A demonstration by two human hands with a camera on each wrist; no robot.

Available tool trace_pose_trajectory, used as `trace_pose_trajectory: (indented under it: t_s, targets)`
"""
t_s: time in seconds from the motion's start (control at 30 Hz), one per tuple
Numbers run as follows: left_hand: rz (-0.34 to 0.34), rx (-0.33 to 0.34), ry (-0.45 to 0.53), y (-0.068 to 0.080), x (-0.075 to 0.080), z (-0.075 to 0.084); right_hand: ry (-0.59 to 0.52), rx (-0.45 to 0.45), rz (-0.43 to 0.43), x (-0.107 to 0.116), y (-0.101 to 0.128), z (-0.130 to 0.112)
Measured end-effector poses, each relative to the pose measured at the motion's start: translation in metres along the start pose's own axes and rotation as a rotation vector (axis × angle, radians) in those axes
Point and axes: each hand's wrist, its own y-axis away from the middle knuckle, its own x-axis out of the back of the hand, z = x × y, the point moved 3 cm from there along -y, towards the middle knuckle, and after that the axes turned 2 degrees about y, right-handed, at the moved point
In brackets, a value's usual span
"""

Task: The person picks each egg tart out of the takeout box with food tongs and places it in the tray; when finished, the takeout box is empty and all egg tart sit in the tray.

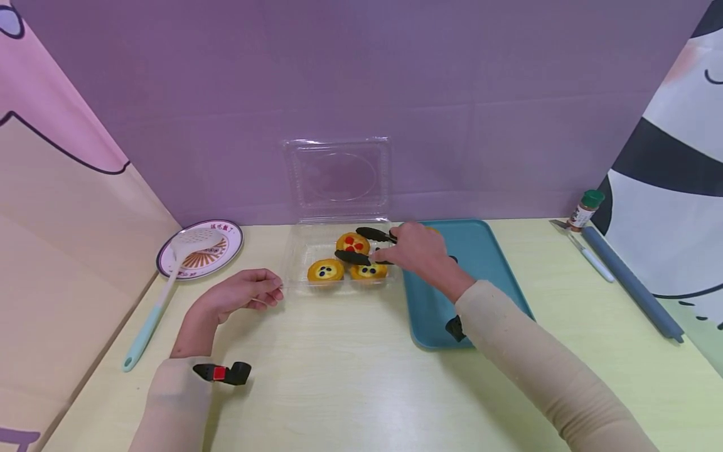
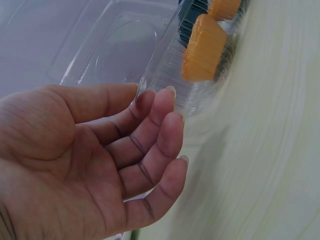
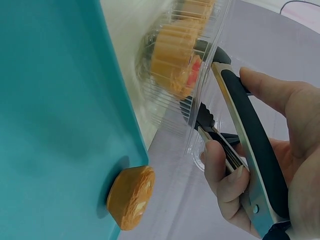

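Now a person's right hand grips a pair of black-handled tongs, fingers curled round the handles. The tong tips are spread apart inside a clear plastic box, on either side of a yellow tart topped with red dots. Two more tarts with dark dots lie in the near half of the box, whose lid stands open against the purple wall. Just right of the box lies a teal tray; the right wrist view shows one tart on it. The left hand rests on the pale desk, fingers relaxed and loosely bent, holding nothing, fingertips just beside the box's near left corner.
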Motion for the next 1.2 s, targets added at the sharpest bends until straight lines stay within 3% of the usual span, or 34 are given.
trace_pose_trajectory:
  t_s: [1.2]
  targets:
    - [-0.005,-0.014,0.003,0.002,-0.001,0.001,-0.022,0.075,0.116,0.006,0.010,0.001]
